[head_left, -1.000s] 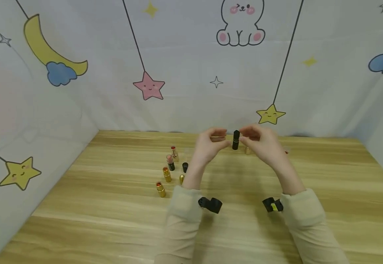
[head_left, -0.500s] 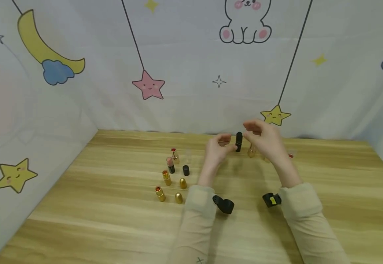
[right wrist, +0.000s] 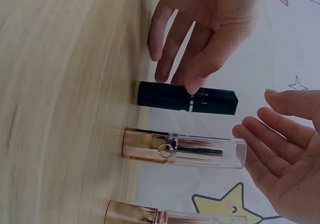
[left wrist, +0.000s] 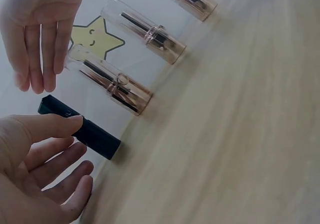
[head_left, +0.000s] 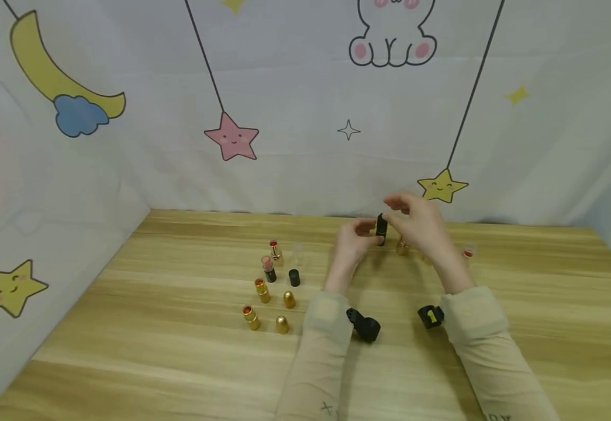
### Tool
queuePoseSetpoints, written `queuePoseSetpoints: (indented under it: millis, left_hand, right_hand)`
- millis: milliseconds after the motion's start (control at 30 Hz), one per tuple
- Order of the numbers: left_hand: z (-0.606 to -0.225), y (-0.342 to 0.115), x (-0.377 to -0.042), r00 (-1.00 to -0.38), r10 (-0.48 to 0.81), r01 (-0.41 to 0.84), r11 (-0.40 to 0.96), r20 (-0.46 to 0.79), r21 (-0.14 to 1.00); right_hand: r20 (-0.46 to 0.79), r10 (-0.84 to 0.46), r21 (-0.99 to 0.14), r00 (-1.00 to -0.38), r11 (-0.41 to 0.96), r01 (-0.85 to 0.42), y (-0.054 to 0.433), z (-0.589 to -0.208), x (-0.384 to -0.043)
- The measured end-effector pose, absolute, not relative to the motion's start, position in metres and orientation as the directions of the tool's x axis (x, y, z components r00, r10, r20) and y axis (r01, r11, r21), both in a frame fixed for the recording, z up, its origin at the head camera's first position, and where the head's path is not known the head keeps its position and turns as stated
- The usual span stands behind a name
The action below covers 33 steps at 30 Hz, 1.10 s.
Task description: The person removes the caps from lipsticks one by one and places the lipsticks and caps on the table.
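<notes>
Near the back edge of the table, a capped black lipstick with a thin metallic band stands upright. My left hand pinches it about its middle, thumb across its side in the left wrist view; the other fingers spread loosely behind. Just to the right, my right hand hovers with relaxed fingers, near the lipstick's top and holding nothing. Beside the black lipstick stands a clear-capped lipstick with a rose-gold base. More clear-capped lipsticks line up beyond it.
At the left of the table stand uncapped lipsticks: a red one, a pink one and gold-cased ones. A black cap, gold caps and a clear cap stand beside them. A printed cloth hangs behind.
My left hand has moved right, onto the black lipstick. My right hand has drawn slightly away from it. Gold caps at the left, earlier behind my left arm, now show.
</notes>
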<state>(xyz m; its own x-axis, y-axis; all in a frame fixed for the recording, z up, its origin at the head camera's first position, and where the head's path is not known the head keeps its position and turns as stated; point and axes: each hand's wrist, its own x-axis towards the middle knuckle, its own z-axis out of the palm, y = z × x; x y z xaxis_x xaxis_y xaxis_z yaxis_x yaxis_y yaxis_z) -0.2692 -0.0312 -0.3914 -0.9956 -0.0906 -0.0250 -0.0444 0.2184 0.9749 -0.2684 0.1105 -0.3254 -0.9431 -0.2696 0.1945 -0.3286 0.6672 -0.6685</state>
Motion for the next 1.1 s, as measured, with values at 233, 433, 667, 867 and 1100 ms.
queuePoseSetpoints:
  millis: [233,433,667,867,1100]
  left_hand:
    - [-0.399,-0.029,-0.273,-0.996,-0.084,-0.030,0.237,-0.011,0.971]
    - [-0.401,-0.026,-0.275,-0.995,-0.099,-0.046,0.265,-0.021,0.963]
    - [-0.403,-0.025,-0.278,-0.992,-0.122,-0.057,0.294,-0.022,0.954]
    - [-0.404,-0.024,-0.279,-0.991,-0.131,-0.043,0.312,-0.002,0.949]
    - [-0.405,-0.024,-0.279,-0.991,-0.131,-0.044,0.312,-0.003,0.949]
  right_hand:
    - [0.158,-0.289,-0.650,-0.944,0.689,-0.320,0.107,-0.332,-0.275]
    - [0.156,-0.313,-0.607,-0.937,0.718,-0.341,0.104,-0.335,-0.277]
    - [0.204,-0.340,-0.580,-0.918,0.714,-0.393,0.100,-0.339,-0.280]
    - [0.246,-0.339,-0.557,-0.908,0.718,-0.419,0.099,-0.343,-0.281]
    - [0.253,-0.340,-0.542,-0.906,0.726,-0.424,0.098,-0.344,-0.281]
